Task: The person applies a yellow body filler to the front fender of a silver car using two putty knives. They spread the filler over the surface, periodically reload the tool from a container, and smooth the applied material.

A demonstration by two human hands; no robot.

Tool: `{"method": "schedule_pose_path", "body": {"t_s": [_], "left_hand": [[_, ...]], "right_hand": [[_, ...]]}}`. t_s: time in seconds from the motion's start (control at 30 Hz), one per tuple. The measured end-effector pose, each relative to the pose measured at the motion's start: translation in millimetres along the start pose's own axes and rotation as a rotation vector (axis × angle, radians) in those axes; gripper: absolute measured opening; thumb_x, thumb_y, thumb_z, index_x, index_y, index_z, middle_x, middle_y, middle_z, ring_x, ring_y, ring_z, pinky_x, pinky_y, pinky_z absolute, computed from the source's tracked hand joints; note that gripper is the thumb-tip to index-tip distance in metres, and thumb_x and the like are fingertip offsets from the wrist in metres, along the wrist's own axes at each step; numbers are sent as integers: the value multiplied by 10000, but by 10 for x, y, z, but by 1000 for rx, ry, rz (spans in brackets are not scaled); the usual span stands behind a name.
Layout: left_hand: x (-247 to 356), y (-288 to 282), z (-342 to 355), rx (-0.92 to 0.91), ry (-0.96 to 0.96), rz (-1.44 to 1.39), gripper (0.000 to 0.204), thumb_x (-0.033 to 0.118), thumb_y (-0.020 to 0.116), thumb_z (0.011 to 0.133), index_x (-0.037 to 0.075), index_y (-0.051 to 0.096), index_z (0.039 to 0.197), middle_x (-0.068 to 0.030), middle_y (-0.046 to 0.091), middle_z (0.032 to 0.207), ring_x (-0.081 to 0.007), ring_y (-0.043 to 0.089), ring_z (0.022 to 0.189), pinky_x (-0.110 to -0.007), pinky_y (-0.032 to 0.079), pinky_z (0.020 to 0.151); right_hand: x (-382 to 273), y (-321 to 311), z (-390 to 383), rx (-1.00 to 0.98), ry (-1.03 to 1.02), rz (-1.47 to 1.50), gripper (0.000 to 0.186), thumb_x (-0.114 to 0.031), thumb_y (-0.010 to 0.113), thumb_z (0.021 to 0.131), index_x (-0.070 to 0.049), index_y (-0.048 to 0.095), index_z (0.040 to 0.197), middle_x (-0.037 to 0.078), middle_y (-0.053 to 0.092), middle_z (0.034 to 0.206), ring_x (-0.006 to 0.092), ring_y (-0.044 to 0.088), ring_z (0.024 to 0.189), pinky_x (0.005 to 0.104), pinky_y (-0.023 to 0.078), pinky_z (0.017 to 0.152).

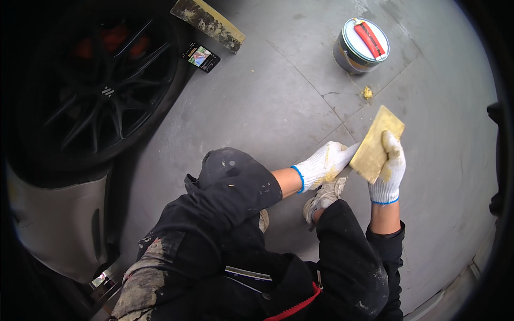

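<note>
My right hand (393,170), in a white knitted glove with a blue cuff, grips a yellowish rectangular putty board (373,152), thumb on its face and the other fingers behind it. The board is tilted and smeared with pale yellow. My left hand (325,163), gloved the same way with yellow stains, is closed around a scraper. Only the scraper's thin pale blade (350,153) shows, reaching to the left edge of the board; its grip is hidden in the glove. Whether blade and board touch I cannot tell.
Beyond my hands stands a round tin (354,53) with a red tube (369,40) on its lid. A yellow lump (367,93) lies on the grey tiled floor. At left are a car wheel (107,91), a phone (201,57) and a stained block (209,24).
</note>
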State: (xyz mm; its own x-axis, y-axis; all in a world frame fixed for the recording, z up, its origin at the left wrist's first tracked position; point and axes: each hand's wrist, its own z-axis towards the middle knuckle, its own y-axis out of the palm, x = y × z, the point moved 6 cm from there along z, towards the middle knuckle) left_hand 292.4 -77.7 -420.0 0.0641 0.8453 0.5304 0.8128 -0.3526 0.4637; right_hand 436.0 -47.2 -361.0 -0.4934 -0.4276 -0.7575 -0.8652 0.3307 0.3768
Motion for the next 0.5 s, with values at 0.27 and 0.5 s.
{"method": "schedule_pose_path", "body": {"t_s": [0.27,0.5], "left_hand": [[472,-117,-210,392,481,-578,364,281,747,1018,44,650,1277,-44,734,1071,-131,706,909,-309,591,842],[329,-64,-214,426,391,-810,481,414,723,1037,94,614,1380,-54,672,1257,-160,676,1043,-343,577,846]], "right_hand": [[-55,-223,-82,222,-582,-377,416,-314,664,1074,81,670,1203,98,707,1116,154,651,805,332,605,887],[-104,538,-303,-90,-982,-795,408,103,735,918,4,676,1309,160,730,1259,252,737,1100,343,574,965]]}}
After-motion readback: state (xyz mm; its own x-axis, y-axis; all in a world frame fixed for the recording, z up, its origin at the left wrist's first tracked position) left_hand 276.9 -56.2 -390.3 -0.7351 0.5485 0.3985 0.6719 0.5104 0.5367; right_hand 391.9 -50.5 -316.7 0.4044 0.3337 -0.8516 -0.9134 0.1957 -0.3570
